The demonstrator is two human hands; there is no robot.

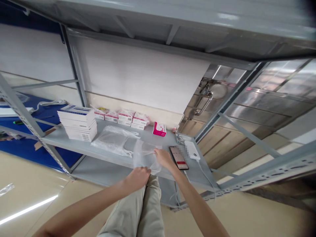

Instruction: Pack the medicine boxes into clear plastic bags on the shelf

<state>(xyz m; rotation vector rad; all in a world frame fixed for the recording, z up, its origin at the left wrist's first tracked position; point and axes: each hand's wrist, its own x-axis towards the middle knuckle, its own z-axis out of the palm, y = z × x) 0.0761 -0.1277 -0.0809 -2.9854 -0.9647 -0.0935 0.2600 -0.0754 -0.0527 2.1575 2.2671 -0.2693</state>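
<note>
A clear plastic bag (143, 154) hangs between my two hands over the front edge of the grey metal shelf (108, 149). My left hand (139, 177) is closed on its lower edge, and my right hand (163, 158) pinches its right side. Just left of it lies a flat stack of similar plastic bags (112, 140) with handle loops. A pink box (159, 128) stands behind the bag, towards the back of the shelf. To the right of my right hand lies a phone (178, 158) with its screen lit.
Stacked white boxes with blue tops (77, 123) stand at the shelf's left end. Several pink-and-white boxes in plastic (133, 119) line the back. A white power bank-like device (192, 151) with a cable lies right. Metal uprights (74, 65) and an upper shelf (158, 19) frame the space.
</note>
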